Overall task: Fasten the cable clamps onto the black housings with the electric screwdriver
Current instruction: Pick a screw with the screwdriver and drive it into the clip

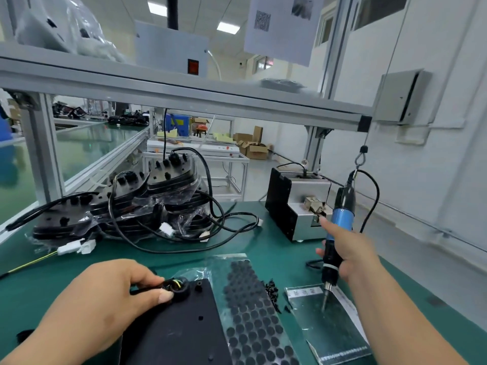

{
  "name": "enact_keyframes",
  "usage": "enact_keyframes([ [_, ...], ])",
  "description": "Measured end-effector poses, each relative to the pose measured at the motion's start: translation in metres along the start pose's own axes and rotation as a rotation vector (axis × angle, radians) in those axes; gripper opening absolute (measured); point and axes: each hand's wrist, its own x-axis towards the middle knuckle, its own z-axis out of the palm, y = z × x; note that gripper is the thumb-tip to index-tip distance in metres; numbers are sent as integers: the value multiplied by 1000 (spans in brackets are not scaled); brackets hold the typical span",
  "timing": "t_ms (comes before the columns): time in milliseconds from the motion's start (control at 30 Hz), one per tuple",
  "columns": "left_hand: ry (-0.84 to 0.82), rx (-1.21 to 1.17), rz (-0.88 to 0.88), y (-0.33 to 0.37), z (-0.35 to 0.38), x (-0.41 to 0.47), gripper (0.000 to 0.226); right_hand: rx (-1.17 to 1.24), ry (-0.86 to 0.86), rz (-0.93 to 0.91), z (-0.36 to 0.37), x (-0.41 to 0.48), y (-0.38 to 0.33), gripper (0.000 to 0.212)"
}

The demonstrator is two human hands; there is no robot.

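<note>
green bench: black housing at near edge; left hand pinches cable clamp on housing's far corner; right of housing, right hand grips electric screwdriver, tip on foil bag.

Housing left of pad sheet (bag right).

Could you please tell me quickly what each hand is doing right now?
Left hand: pinches the cable clamp on the black housing.
Right hand: grips the electric screwdriver.
</note>
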Motion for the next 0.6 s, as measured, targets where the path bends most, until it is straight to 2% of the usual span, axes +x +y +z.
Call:
enact_keyframes([
  [267,3,12,17,-2,1,-1,15,71,57,-134,18,-9,9,47],
  [400,-1,40,14,-1,1,-2,17,176,-45,-170,29,-22,1,36],
  [600,2,20,-1,0,0,-3,17,336,-288,-203,56,-60,-19,46],
])
